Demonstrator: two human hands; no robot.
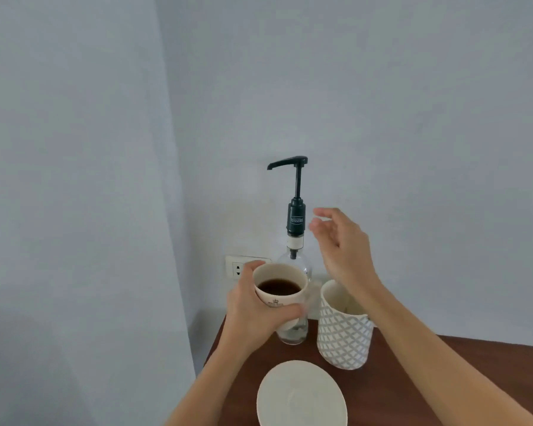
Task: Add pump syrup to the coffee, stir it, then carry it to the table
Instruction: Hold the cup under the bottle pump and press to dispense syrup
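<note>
left hand [253, 305] grip: wraps coffee cup [280, 290] | right hand [340, 244] grip: spread, beside pump bottle [296, 222]

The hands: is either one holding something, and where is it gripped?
The left hand holds the coffee cup around its side wall, lifted in front of the syrup bottle. The right hand is open beside the pump, holding nothing.
</note>
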